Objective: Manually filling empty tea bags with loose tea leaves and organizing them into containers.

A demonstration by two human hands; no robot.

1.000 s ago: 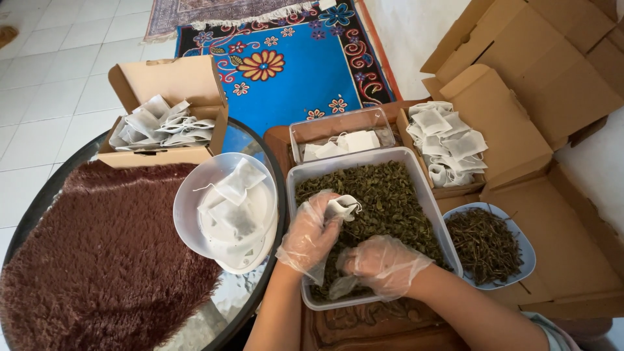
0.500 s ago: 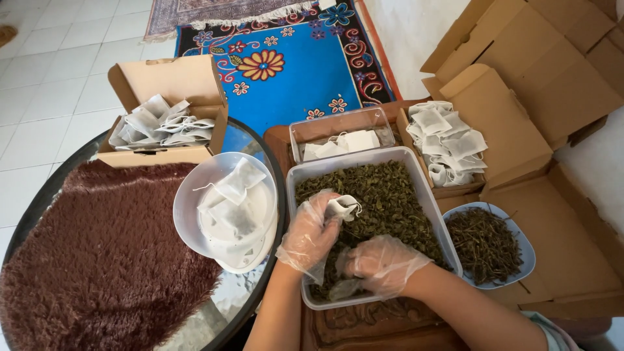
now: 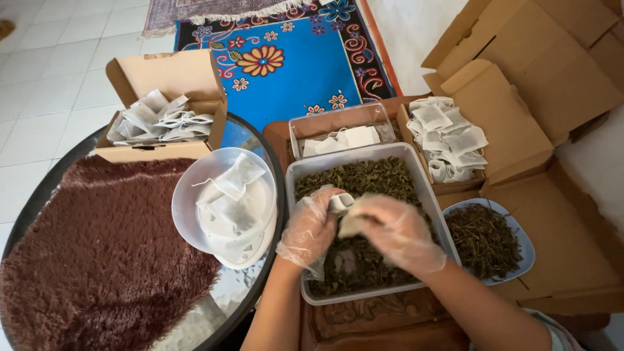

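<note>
Filling a small white sachet over the tub of dried leaves.

Both gloved hands meet above the clear plastic tub (image 3: 426,195): the left hand (image 3: 311,227) has its grip pinched on the small white sachet (image 3: 340,203), and the right hand (image 3: 396,231) is cupped against its mouth, its grip narrow and seemingly pressing in dried green leaves (image 3: 364,179). The step looks like stuffing; closing the sachet would call for a steady pinch at its mouth. To the left a white bowl (image 3: 188,201) holds sachets; a blue dish (image 3: 523,244) of leaves sits just right of the tub.
</note>
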